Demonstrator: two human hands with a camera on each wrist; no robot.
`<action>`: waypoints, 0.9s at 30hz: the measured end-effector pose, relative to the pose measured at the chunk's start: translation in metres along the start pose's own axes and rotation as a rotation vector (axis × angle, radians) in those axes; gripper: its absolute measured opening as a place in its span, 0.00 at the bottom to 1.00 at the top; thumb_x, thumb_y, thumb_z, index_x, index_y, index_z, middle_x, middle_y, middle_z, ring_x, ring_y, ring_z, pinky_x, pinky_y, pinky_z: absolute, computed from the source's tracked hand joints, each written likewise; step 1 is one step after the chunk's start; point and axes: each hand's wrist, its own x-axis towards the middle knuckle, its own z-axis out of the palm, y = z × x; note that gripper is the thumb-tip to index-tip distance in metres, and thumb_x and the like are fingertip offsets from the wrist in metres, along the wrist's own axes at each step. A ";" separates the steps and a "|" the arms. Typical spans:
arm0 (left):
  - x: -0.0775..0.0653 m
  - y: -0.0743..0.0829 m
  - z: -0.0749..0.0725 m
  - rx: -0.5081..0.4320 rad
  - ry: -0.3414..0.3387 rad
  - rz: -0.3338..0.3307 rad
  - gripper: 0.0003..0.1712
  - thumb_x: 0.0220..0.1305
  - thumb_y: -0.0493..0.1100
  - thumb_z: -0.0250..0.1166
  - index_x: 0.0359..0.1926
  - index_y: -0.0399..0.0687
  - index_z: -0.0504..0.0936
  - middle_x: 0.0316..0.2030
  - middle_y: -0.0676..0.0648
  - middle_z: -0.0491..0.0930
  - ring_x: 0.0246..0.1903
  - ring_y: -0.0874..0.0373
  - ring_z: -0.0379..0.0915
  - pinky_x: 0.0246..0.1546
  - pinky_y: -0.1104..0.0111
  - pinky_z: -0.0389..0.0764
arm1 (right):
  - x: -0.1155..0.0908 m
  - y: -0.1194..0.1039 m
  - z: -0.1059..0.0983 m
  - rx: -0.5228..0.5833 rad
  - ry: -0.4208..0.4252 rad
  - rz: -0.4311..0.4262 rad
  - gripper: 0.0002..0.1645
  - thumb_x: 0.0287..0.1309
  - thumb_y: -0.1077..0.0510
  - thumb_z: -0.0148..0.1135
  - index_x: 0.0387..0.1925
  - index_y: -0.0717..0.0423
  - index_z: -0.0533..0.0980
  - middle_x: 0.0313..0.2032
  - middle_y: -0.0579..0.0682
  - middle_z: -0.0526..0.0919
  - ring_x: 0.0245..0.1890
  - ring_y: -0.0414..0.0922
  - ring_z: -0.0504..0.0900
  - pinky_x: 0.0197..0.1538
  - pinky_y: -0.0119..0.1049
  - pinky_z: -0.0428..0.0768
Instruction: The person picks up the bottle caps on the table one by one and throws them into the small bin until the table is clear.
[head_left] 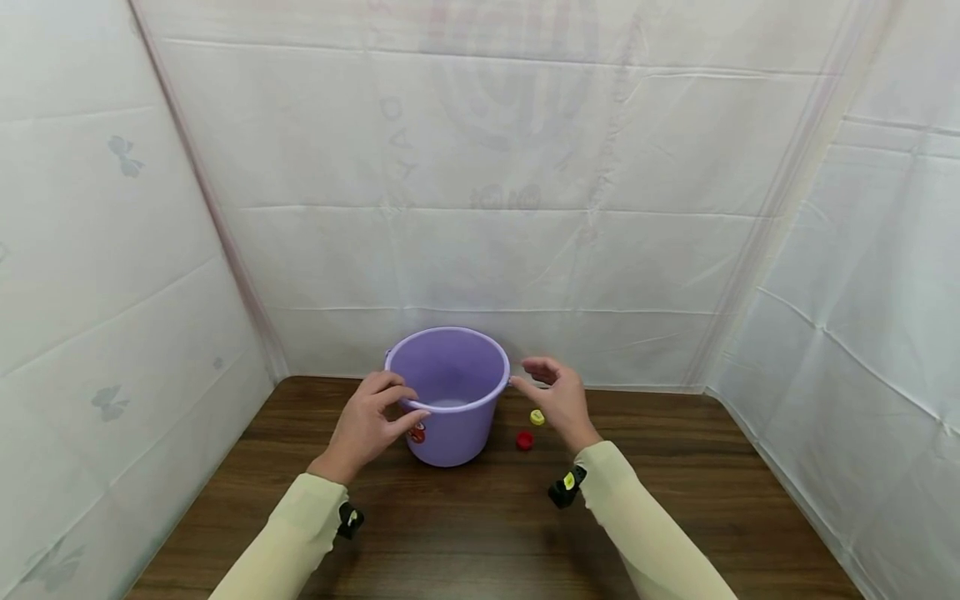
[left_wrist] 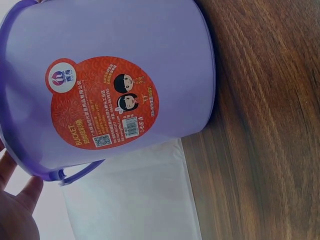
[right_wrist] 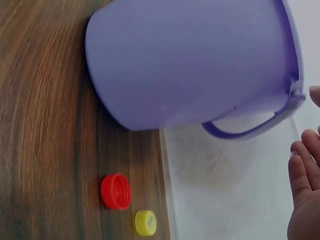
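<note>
A purple plastic bucket (head_left: 453,433) stands upright on the brown wooden table, and inside it the visible floor is bare. My left hand (head_left: 367,423) is at the rim's near left side, fingers over the edge and thumb on the outer side. A red label (left_wrist: 107,102) marked BUCKET faces the left wrist view. On the other side, my right hand (head_left: 558,396) has its thumb tip right at the rim, with the other fingers spread away from it. The bucket's purple handle (right_wrist: 250,131) hangs down at the back.
To the right of the bucket lie a red bottle cap (right_wrist: 116,192), its hollow side showing, and a yellow cap (right_wrist: 145,223). White sheeting (head_left: 480,258) walls off the table's back and both sides. The wooden tabletop (head_left: 450,533) extends toward the person.
</note>
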 end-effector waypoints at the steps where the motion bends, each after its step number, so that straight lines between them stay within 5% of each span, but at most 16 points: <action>1: 0.000 0.000 0.000 -0.002 -0.001 0.000 0.15 0.48 0.49 0.84 0.35 0.54 0.87 0.39 0.53 0.78 0.43 0.59 0.70 0.40 0.68 0.74 | 0.000 0.002 -0.001 -0.002 0.003 0.010 0.26 0.53 0.55 0.80 0.51 0.61 0.83 0.53 0.62 0.86 0.58 0.62 0.83 0.62 0.58 0.79; 14: 0.000 -0.002 0.000 -0.009 -0.009 -0.009 0.15 0.49 0.49 0.83 0.35 0.53 0.87 0.39 0.53 0.78 0.43 0.59 0.70 0.41 0.70 0.74 | -0.005 0.035 -0.020 -0.108 0.085 0.055 0.21 0.53 0.52 0.80 0.46 0.57 0.85 0.48 0.57 0.89 0.52 0.57 0.87 0.56 0.48 0.84; 27: -0.001 -0.002 0.003 -0.003 0.006 0.002 0.15 0.48 0.48 0.84 0.35 0.53 0.87 0.39 0.53 0.78 0.43 0.59 0.69 0.41 0.68 0.75 | -0.017 0.067 -0.036 -0.242 0.133 0.120 0.22 0.56 0.54 0.78 0.49 0.60 0.84 0.49 0.61 0.88 0.51 0.56 0.86 0.57 0.53 0.83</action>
